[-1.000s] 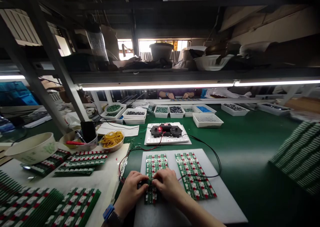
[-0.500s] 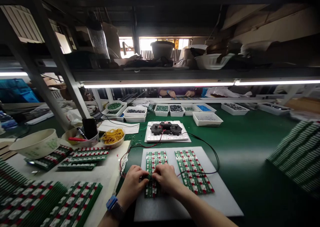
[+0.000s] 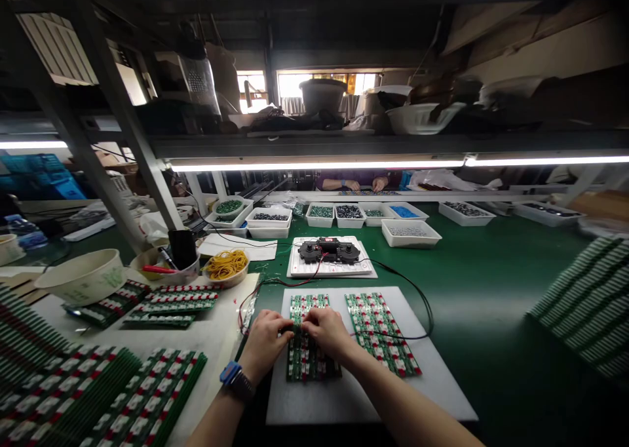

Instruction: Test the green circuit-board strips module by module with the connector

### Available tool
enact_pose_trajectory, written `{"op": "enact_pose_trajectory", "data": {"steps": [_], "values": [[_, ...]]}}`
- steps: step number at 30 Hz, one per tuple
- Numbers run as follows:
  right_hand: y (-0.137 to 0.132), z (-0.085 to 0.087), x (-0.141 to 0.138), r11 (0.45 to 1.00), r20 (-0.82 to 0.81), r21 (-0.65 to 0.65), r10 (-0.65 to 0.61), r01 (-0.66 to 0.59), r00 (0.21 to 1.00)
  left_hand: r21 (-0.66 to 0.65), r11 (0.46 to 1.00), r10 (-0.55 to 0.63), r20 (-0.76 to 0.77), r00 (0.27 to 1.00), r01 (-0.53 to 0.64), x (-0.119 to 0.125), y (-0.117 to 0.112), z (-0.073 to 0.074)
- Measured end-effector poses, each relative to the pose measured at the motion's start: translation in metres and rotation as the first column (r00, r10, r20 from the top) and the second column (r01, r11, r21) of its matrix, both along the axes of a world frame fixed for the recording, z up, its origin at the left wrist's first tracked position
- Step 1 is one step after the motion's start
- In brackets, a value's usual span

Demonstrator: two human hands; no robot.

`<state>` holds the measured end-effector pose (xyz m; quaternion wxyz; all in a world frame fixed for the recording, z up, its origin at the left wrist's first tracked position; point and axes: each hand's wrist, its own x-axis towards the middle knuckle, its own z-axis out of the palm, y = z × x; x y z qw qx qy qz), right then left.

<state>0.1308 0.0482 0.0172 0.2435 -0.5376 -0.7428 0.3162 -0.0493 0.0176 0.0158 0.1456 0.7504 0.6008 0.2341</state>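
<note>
My left hand is closed in a pinch over the left edge of a green circuit board panel with white and red parts. My right hand pinches just beside it, over the same panel. What the fingertips hold is hidden. A red and black wire runs behind my left hand, and a black cable reaches in under my right hand. A second board panel lies to the right on the same white board. Behind them, a black twin-speaker unit rests on a white tray.
Stacked board panels fill the left side; another tall stack stands right. A bowl of yellow rubber bands and a large bowl are left. Several parts trays line the back. Across the bench, a co-worker's hands show.
Both hands have shifted slightly up the left panel, staying pinched close together. More of the panel's lower right part shows. The whole view has moved a little.
</note>
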Motion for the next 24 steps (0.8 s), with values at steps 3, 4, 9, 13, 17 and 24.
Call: {"op": "enact_pose_trajectory", "data": {"steps": [3,4,9,13,17,24], "values": [[0.0012,-0.0044,0.0009,1.0,-0.013,0.003,0.02,-0.02,1.0,0.003,1.0,-0.021,0.038,0.999,0.021,-0.0005,0.0008,-0.0055],[0.001,-0.0059,0.0015,1.0,-0.016,0.005,0.03,-0.03,0.999,0.004,0.999,-0.032,0.055,0.998,0.032,-0.0009,0.0005,-0.0072],[0.0018,-0.0086,0.0036,0.999,0.01,-0.005,0.04,-0.04,0.999,-0.04,0.998,-0.05,0.087,0.995,0.054,-0.0016,0.0014,-0.0071],[0.0027,-0.0081,0.0029,1.0,0.044,0.001,0.031,-0.031,0.999,-0.088,0.994,-0.051,0.074,0.996,0.057,-0.0024,0.0043,-0.0047],[0.0011,-0.0067,0.0016,0.999,0.075,0.029,0.015,-0.018,0.997,-0.122,0.989,-0.071,0.091,0.993,0.082,-0.0045,0.0048,-0.0073],[-0.0007,-0.0072,0.0003,1.0,0.137,0.023,0.004,-0.008,0.991,-0.157,0.985,-0.062,0.03,0.998,0.066,-0.0026,0.0078,-0.0044]]}}
